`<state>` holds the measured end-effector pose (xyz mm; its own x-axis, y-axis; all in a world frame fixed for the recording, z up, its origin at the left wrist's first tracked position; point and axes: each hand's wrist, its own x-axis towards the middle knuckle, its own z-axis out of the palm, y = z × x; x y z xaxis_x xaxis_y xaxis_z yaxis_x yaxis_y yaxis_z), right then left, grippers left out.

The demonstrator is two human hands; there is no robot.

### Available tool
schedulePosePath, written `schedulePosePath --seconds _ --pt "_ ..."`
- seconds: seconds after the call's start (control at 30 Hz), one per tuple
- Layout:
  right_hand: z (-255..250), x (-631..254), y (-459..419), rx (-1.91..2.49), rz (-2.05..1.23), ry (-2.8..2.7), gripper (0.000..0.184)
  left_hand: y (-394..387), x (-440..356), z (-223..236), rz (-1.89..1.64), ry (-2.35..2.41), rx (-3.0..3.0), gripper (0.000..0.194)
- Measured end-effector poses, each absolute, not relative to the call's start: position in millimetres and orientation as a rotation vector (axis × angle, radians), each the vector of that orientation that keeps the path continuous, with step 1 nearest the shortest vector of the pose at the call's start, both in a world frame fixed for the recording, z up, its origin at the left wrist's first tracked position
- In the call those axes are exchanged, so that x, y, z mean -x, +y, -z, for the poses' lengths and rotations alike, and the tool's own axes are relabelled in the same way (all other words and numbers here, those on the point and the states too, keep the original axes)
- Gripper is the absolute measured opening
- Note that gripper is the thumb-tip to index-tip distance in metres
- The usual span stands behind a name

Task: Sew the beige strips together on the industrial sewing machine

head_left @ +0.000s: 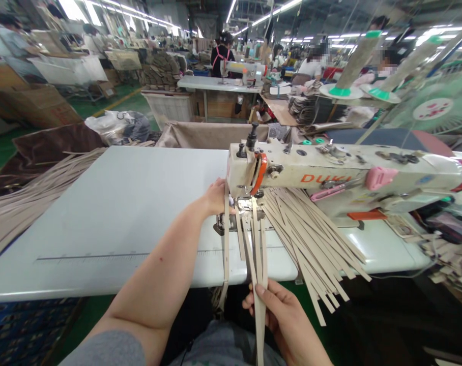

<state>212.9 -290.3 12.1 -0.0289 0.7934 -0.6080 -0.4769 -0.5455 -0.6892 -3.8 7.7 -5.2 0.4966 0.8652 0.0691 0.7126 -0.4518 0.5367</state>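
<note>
At the sewing machine, my left hand reaches in beside the needle area; the machine head and a hanging strip hide its fingertips. My right hand pinches beige fabric strips between thumb and fingers, just past the table's front edge. These strips run up from my right hand to the needle plate. A separate narrow strip hangs down left of the needle, over the table edge. To the right, a fanned bundle of strips lies under the machine arm.
The white table carries a printed ruler line. A heap of long strips hangs over its left side. Pink thread snips rest on the machine. Thread cones and a green fan stand at the right. Other people work farther back.
</note>
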Motion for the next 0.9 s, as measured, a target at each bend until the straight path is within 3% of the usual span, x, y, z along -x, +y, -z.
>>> schedulePosePath --seconds 0.33,0.43,0.67,0.9 --pt "8 -235 -314 1.314 -2.077 -0.561 0.055 6 0 1 -0.447 1.324 -2.299 0.077" --pt "1 -234 -305 1.238 -2.061 -0.512 0.050 7 0 1 -0.427 1.307 -2.290 0.073" --pt "-7 -217 -288 1.234 -1.962 -0.377 0.064 7 1 1 -0.417 1.331 -2.306 0.077" --pt "-13 -210 -290 1.257 -1.909 -0.399 0.061 9 1 4 -0.446 1.395 -2.228 0.085"
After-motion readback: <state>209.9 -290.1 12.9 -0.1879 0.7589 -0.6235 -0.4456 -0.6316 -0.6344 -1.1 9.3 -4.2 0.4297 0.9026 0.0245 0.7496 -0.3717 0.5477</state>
